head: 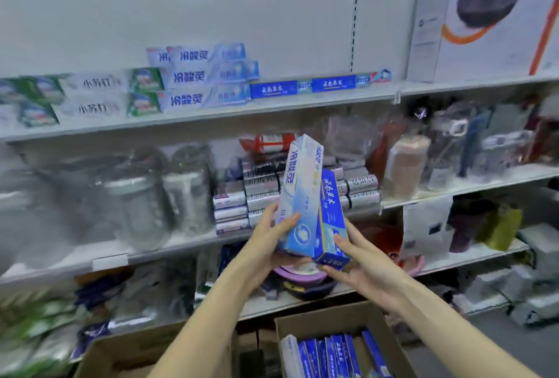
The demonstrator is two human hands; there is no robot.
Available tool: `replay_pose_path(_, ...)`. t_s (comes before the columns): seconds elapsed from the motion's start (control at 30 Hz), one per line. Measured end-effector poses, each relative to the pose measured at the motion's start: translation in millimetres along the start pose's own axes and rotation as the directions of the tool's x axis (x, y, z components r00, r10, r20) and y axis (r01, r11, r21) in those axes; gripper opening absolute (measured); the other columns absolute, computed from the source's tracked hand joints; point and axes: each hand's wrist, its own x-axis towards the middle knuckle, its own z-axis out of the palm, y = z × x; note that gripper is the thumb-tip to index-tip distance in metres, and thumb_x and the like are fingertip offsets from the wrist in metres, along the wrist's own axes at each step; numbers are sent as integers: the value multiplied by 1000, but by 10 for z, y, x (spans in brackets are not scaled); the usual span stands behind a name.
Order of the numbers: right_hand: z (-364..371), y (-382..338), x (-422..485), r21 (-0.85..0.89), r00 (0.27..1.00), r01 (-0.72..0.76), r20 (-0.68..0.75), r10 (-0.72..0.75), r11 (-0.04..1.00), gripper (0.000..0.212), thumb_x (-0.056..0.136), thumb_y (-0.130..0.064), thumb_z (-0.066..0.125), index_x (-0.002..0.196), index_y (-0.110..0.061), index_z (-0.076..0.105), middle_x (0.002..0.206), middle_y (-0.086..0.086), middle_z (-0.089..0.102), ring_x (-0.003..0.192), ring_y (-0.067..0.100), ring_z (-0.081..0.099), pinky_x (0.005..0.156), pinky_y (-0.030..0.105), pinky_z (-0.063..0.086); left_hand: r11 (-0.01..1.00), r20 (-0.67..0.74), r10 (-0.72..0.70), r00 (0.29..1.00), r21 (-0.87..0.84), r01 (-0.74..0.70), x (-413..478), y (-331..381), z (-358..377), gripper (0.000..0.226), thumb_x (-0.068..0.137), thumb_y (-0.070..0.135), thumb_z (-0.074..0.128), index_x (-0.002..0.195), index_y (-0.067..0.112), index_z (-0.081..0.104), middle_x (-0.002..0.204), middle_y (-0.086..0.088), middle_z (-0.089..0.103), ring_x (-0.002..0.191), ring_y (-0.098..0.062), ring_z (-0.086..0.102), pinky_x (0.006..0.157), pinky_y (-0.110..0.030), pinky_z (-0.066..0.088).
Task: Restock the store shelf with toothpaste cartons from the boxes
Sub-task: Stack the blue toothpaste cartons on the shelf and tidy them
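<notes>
Currently left hand [269,241] grips the lower end of a pale-blue carton [299,193], thumb across its front. Right hand [363,265] cups the base of a dark-blue carton [331,220], thumb on its face; the two cartons stand near-upright and touch side by side, in front of the middle shelves. Below the forearms an open cardboard box [317,321] holds more blue cartons on end [329,356]; above, matching pale-blue stacks [196,78] and a dark-blue row [302,87] lie on the toothpaste shelf [211,114].
</notes>
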Motion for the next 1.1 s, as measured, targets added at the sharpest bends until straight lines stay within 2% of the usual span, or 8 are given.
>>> replay_pose_path(0.27,129,-1041,790,-241,975,221,78,-208,945,61,87,-16,58,138,-44,40,116,2,68,94,26,69,72,37,58,990,-174,129,976,72,-118,289,834,-192,45,82,17,71,123,11,53,113,-11,69,84,-26,71,60,-43,60)
replay_pose_path(0.53,-143,-2219,1969,-671,941,334,196,-276,662,64,95,-11,53,141,-47,27,108,4,67,86,11,67,67,25,57,952,-262,265,928,222,-209,1000,1746,-352,51,68,28,73,114,10,61,104,-13,73,85,-26,72,61,-38,61)
replay_pose_path(0.6,-233,-2504,2297,-775,921,367,225,-317,515,66,95,-12,54,145,-42,23,113,3,64,92,13,63,72,19,50,947,-309,293,905,225,-230,1154,1899,-389,38,73,24,72,108,10,63,95,-9,75,80,-23,72,61,-38,61)
replay_pose_path(0.67,-337,-2782,2631,-895,899,386,311,-308,223,67,94,-12,56,149,-30,21,132,-4,52,113,17,55,86,20,42,947,-366,306,879,215,-240,1268,2012,-429,29,80,19,69,106,9,62,88,-7,75,73,-20,72,56,-35,60)
replay_pose_path(0.77,-490,-3001,3043,-939,922,343,340,-185,-18,64,95,-15,56,148,-30,25,145,-3,43,126,23,47,105,37,38,952,-437,296,849,209,-224,1382,2110,-511,36,80,20,70,113,6,61,96,-10,73,75,-22,71,58,-37,61)
replay_pose_path(0.9,-588,-3130,3405,-949,957,291,289,-36,123,52,97,-13,51,139,-42,39,135,4,45,114,33,51,76,43,58,958,-498,286,819,170,-231,1595,2188,-559,39,78,21,72,112,6,62,97,-11,73,78,-25,71,63,-41,61)
replay_pose_path(1.0,-566,-3215,3654,-951,950,308,309,40,34,46,98,-13,51,125,-50,46,130,19,48,92,31,52,66,33,57,954,-512,301,805,154,-258,1735,2196,-552,37,75,23,73,106,7,62,90,-9,75,76,-25,71,65,-42,61)
replay_pose_path(1.1,-553,-3238,3866,-948,947,319,320,37,12,48,96,-13,54,131,-44,47,126,14,48,91,23,49,65,33,57,946,-504,324,800,163,-280,1826,2163,-523,41,68,28,72,103,9,63,88,-7,75,76,-24,71,64,-39,61)
